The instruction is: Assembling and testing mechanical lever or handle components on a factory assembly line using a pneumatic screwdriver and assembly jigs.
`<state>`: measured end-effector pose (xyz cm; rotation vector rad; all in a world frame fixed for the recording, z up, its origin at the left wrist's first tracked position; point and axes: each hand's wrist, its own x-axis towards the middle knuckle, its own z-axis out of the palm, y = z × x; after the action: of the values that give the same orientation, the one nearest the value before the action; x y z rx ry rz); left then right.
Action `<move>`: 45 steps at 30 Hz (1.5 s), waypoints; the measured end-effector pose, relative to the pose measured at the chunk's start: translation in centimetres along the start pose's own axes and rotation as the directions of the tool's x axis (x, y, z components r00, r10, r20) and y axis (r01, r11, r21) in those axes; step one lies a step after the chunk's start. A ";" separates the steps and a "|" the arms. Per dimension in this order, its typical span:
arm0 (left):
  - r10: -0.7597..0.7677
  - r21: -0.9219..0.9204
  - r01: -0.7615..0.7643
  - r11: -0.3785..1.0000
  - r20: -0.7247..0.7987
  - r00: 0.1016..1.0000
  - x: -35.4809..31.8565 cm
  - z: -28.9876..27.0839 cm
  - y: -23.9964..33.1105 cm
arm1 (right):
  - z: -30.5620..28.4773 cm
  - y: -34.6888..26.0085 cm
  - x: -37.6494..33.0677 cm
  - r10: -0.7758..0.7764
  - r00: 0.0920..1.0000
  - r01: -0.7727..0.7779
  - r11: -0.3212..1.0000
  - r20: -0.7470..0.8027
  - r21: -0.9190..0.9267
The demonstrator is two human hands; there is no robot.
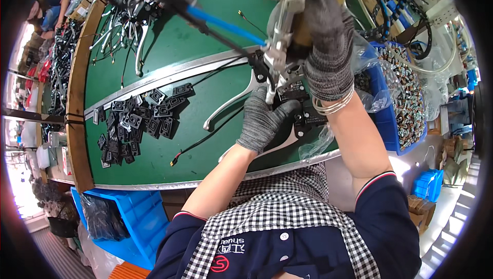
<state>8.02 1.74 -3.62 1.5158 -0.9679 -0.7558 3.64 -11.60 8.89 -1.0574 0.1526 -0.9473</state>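
My left hand (261,124), in a grey knit glove, is closed around the black clamp end of a brake lever (229,103) with a long silver blade. Higher up, my gloved right hand (328,48) wraps a powered screwdriver (284,32), whose metal shaft points down at the lever's clamp beside my left fingers. Whether the tip touches a screw is hidden. A black cable (205,138) with a small yellow-and-red connector runs from the lever across the green bench. Further black lever parts (308,119) lie to the right of my left hand, partly covered.
Small black rectangular parts (134,117) are heaped at left. More brake levers (139,48) lie beyond the metal rail (169,78). At right stands a blue bin (386,120) of small metal pieces. A blue air hose (226,25) crosses above the bench; a wooden beam (78,104) edges it.
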 end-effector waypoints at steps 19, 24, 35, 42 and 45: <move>-0.006 -0.100 0.011 0.995 0.050 0.999 7.1 -3.7 -0.2 | 0.6 -1.6 10.0 -0.060 0.990 0.042 0.989 0.126 0.138; -0.080 -0.150 0.089 0.985 0.067 0.995 7.3 -3.6 -1.0 | 0.6 -1.2 11.0 -0.083 0.988 0.060 0.983 0.131 0.171; -0.080 -0.182 0.096 0.979 0.091 0.993 7.4 -3.7 -1.2 | -0.6 0.2 8.8 -0.074 0.992 0.047 0.967 0.101 0.249; -0.022 -0.193 0.027 0.981 0.029 0.999 7.4 -3.4 -1.4 | -0.9 0.3 7.4 -0.063 0.994 0.039 0.968 0.087 0.250; -0.028 -0.151 0.035 0.988 0.045 0.999 7.5 -3.5 -1.3 | -0.9 0.4 7.8 -0.063 0.994 0.040 0.968 0.085 0.248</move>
<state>14.77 -3.29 -3.94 1.3902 -0.8985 -0.8679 8.17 -17.77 10.59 -0.8765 -0.0684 -0.9356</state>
